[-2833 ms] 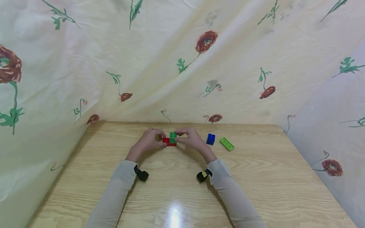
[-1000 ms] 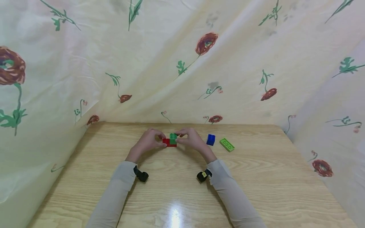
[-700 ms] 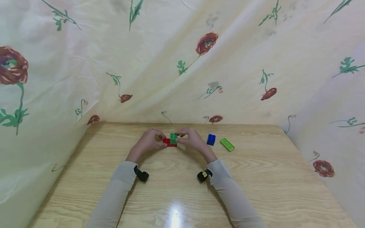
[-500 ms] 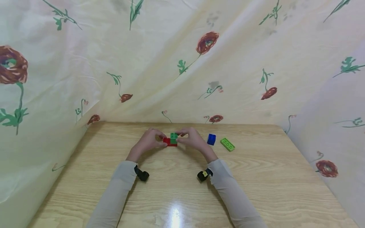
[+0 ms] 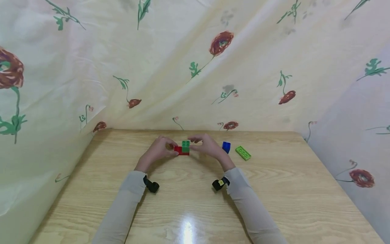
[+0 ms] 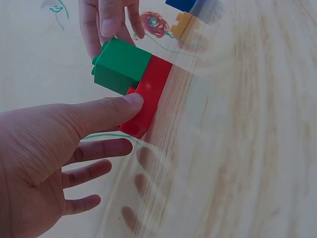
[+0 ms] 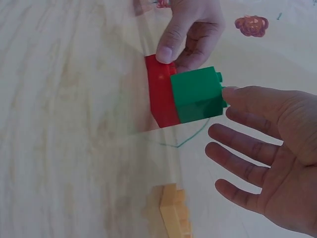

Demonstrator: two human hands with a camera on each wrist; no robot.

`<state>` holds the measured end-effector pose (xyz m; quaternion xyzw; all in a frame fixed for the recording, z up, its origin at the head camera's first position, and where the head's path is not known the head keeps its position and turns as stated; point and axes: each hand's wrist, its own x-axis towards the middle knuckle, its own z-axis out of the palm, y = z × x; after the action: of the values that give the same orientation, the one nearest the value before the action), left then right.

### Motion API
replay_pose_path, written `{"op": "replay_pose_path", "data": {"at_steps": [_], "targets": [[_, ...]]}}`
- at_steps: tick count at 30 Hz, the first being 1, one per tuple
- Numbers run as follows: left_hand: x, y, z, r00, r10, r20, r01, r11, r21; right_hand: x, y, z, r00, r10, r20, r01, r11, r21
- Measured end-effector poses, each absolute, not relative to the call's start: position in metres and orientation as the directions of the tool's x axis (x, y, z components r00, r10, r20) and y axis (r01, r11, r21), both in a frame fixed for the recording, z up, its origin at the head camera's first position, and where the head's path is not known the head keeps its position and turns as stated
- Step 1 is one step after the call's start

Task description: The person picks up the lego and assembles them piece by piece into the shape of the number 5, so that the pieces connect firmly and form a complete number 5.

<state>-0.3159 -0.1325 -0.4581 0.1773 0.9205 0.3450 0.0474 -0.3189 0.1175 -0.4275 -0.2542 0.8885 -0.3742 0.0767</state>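
A red brick (image 5: 178,149) lies on the table with a green brick (image 5: 185,145) stacked on its right end. My left hand (image 5: 157,150) pinches the red brick's left end; in the left wrist view, the thumb presses on the red brick (image 6: 154,84). Just right of the green brick, my right hand (image 5: 208,147) has its fingers spread and grips nothing. In the right wrist view, the right thumb tip is at the studs of the green brick (image 7: 198,91); whether it touches them I cannot tell.
A blue brick (image 5: 226,147) stands right of my right hand, partly covered by it. Farther right lies a flat lime brick (image 5: 242,153). A yellow-orange brick (image 7: 173,213) shows in both wrist views, but I do not see it in the head view. A flowered cloth (image 5: 164,84) hangs behind the table.
My right hand has let go of the green brick and drawn slightly right, its fingers now apart from the sides. The left hand stays on the red brick.
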Motion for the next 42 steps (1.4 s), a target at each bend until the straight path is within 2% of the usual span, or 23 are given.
{"op": "replay_pose_path", "data": {"at_steps": [14, 25, 33, 42], "targets": [[-0.315, -0.134, -0.459, -0.929, 0.364, 0.061, 0.313, 0.688, 0.655, -0.32, 0.142, -0.418, -0.851, -0.516, 0.094, -0.422, 0.566, -0.709], [-0.316, -0.135, -0.464, -0.923, 0.377, 0.083, 0.335, 0.675, 0.657, -0.324, 0.171, -0.417, -0.844, -0.525, 0.113, -0.465, 0.61, -0.642], [-0.315, -0.136, -0.467, -0.923, 0.376, 0.078, 0.328, 0.666, 0.67, -0.329, 0.183, -0.418, -0.851, -0.52, 0.075, -0.449, 0.644, -0.619], [-0.315, -0.135, -0.467, -0.915, 0.392, 0.098, 0.353, 0.658, 0.665, -0.335, 0.192, -0.425, -0.83, -0.554, 0.061, -0.49, 0.672, -0.555]]}}
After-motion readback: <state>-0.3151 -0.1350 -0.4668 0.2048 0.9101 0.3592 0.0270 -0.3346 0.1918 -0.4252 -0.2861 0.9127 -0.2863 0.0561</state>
